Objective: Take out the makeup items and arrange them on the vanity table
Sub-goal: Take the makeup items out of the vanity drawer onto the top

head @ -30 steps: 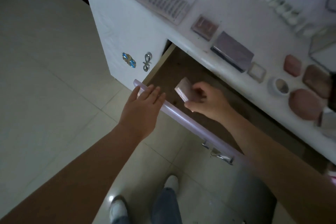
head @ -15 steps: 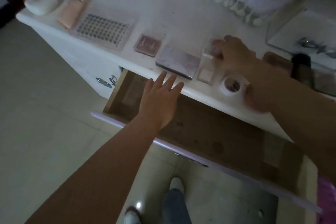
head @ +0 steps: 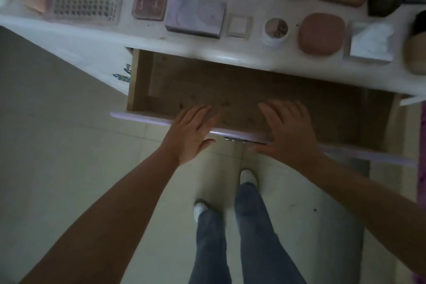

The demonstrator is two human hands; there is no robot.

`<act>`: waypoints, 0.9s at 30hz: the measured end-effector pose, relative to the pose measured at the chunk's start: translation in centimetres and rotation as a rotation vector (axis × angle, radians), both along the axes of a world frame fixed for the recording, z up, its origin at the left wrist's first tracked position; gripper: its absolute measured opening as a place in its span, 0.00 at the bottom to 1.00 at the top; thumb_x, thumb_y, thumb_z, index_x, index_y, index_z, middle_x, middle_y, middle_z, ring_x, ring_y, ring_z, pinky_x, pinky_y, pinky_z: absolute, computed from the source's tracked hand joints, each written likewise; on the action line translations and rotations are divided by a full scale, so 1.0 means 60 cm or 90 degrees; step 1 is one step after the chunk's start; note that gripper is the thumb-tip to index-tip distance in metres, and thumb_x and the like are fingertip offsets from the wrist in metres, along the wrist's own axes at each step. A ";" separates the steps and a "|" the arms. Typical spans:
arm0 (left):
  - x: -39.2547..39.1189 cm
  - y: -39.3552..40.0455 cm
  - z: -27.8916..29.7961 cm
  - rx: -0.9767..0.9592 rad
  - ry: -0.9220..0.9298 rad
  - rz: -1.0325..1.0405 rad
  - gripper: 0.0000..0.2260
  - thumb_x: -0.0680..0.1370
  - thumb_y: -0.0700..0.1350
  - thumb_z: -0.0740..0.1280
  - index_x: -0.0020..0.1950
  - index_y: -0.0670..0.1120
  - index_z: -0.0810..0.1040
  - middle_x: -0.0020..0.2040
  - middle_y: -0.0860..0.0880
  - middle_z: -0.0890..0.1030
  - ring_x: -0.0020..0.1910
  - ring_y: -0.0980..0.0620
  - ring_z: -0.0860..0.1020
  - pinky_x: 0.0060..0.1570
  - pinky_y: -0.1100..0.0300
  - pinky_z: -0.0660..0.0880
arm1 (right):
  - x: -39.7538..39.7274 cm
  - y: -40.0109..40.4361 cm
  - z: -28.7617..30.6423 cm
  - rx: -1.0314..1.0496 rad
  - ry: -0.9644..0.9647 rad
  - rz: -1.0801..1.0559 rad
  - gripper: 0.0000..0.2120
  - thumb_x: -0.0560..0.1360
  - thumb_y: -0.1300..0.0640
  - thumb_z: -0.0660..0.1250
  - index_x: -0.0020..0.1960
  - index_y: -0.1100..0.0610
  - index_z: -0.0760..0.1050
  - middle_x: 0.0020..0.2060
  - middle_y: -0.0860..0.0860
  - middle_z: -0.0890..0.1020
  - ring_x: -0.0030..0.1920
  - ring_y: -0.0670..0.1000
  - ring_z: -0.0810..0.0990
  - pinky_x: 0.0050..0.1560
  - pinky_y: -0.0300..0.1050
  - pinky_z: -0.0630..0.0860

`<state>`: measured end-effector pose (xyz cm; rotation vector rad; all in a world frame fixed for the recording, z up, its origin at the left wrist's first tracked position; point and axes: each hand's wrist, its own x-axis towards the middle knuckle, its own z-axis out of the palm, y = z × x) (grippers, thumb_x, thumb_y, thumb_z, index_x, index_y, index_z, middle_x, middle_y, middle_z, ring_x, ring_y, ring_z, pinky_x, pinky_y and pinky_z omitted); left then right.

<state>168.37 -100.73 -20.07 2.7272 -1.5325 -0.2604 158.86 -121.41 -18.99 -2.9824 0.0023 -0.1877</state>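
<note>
1. My left hand (head: 189, 132) and right hand (head: 289, 132) lay flat on the open drawer's (head: 230, 90) front edge, fingers straight, holding nothing.
2. The makeup items (a lilac palette (head: 196, 16), a round pink compact (head: 321, 33), a small jar (head: 276, 29)) sat in rows on the white surface (head: 207, 46).

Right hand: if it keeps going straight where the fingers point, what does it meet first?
Probably the vanity table's front edge; the right hand points across the open drawer, which looks empty. Depth is unclear.
</note>
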 end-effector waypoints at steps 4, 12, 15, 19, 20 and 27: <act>0.005 0.009 -0.001 0.025 -0.016 -0.060 0.20 0.54 0.38 0.80 0.43 0.40 0.83 0.36 0.44 0.82 0.32 0.46 0.80 0.30 0.60 0.76 | -0.062 0.002 -0.036 -0.081 0.105 -0.124 0.22 0.57 0.48 0.79 0.40 0.63 0.79 0.31 0.59 0.80 0.31 0.57 0.79 0.36 0.48 0.76; 0.030 0.006 0.034 -0.022 -0.038 -0.084 0.13 0.59 0.35 0.79 0.41 0.38 0.81 0.34 0.40 0.81 0.30 0.43 0.79 0.27 0.58 0.75 | -0.064 -0.005 -0.020 -0.074 -0.045 -0.232 0.18 0.59 0.50 0.78 0.34 0.61 0.74 0.28 0.57 0.78 0.31 0.55 0.78 0.44 0.48 0.73; 0.042 0.000 0.042 -0.057 -0.089 -0.042 0.21 0.60 0.38 0.79 0.51 0.37 0.80 0.48 0.36 0.82 0.45 0.36 0.81 0.44 0.46 0.78 | -0.050 -0.012 -0.003 -0.076 -0.051 -0.280 0.21 0.58 0.49 0.78 0.41 0.62 0.77 0.37 0.61 0.82 0.39 0.59 0.81 0.50 0.59 0.73; 0.061 -0.022 0.037 -0.008 -0.099 0.006 0.37 0.70 0.46 0.72 0.72 0.39 0.55 0.73 0.38 0.56 0.73 0.39 0.54 0.70 0.46 0.51 | -0.029 -0.030 0.005 -0.061 -0.040 -0.273 0.37 0.55 0.49 0.80 0.58 0.66 0.75 0.58 0.67 0.76 0.58 0.68 0.76 0.58 0.75 0.58; 0.069 -0.025 0.032 0.015 -0.109 0.001 0.39 0.73 0.49 0.68 0.72 0.42 0.45 0.73 0.43 0.45 0.73 0.43 0.42 0.70 0.50 0.42 | -0.021 -0.039 0.008 -0.069 -0.026 -0.258 0.41 0.55 0.48 0.80 0.61 0.66 0.73 0.61 0.68 0.73 0.60 0.70 0.73 0.58 0.76 0.55; 0.133 -0.080 0.036 0.119 -0.120 -0.002 0.45 0.72 0.53 0.69 0.74 0.42 0.40 0.76 0.42 0.44 0.75 0.47 0.43 0.69 0.54 0.37 | 0.043 -0.085 0.023 -0.027 0.111 -0.203 0.50 0.59 0.45 0.77 0.71 0.65 0.59 0.70 0.65 0.61 0.72 0.63 0.59 0.71 0.63 0.43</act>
